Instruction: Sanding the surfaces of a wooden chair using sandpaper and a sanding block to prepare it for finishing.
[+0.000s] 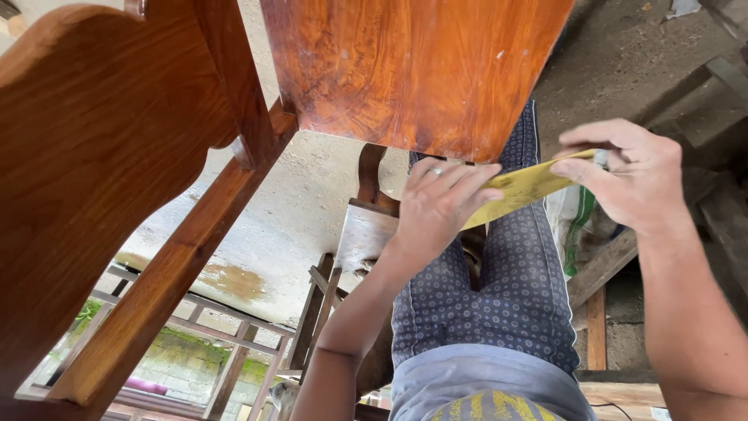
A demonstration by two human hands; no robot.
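Both hands grip one yellow sheet [523, 187]. Left hand [439, 204] presses its end flat; right hand [627, 175] pinches the other end, below a varnished wooden panel [413, 70].

Varnished wood chair [421, 70], concrete floor [288, 218], wood frames [234, 366] bkgd

— Where are we?
— We're in a furniture workshop: varnished chair parts [117, 156] up close, bare wooden frames [234, 351] stacked behind.
— And under us?
— We see a rough concrete floor [296, 210] and loose timber [604, 265].
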